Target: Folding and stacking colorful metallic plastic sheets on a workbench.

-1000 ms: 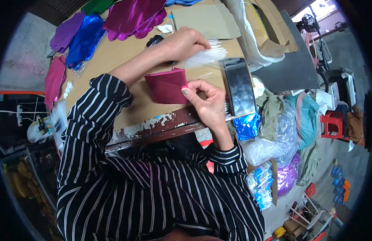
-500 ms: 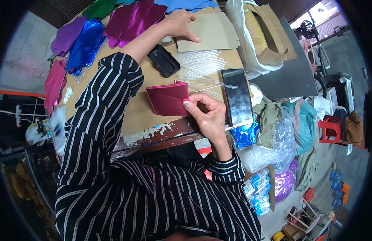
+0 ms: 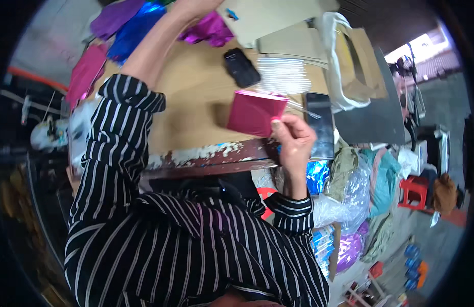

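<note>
craft workshop: foil sheets (image 3: 139,23), worktable (image 3: 196,102)

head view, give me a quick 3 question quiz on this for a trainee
1. True or false: the right hand holds the dark red folded piece by its lower right corner.
2. What lies on the table just behind the dark red folded piece? A. a black wallet-like case B. a red stool C. a blue bottle
3. Fill in: the left hand reaches to the far edge of the table, next to a flat ____ sheet of cardboard.

Key: 1 true; 2 A; 3 tan
</note>
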A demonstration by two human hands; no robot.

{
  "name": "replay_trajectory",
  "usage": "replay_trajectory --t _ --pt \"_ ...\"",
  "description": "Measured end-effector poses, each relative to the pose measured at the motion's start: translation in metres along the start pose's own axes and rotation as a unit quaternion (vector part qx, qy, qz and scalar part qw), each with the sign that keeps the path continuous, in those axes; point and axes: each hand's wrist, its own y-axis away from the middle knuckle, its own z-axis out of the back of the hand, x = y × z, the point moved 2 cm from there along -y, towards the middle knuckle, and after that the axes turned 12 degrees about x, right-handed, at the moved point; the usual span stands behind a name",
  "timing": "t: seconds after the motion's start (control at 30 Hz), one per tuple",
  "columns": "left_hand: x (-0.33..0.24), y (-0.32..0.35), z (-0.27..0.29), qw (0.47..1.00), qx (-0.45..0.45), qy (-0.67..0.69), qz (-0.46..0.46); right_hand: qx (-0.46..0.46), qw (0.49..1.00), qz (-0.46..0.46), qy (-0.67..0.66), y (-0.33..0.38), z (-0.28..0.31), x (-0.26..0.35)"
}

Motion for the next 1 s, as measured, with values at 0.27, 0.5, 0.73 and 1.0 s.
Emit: replay_trajectory --t 0.27,0.5,0.73,1.0 --pt "-0.01 0.238 0.105 0.897 0.086 -0.357 0.248 0.174 0.962 -0.016 -0.212 -0.018 -0.082 0.033" --pt "-0.011 0.319 0.096 0.955 0.007 -0.263 0.134 0.236 0.937 -0.121 -0.229 -0.058 -0.147 -0.025" --pt "-0.11 0.417 0.15 0.975 0.042 -0.208 0.067 0.195 0.949 -0.049 -0.242 -0.066 -0.125 0.019" --pt "-0.074 0.439 0.175 0.943 -0.102 -0.251 0.194 0.189 0.961 -0.006 -0.203 -0.065 -0.122 0.022"
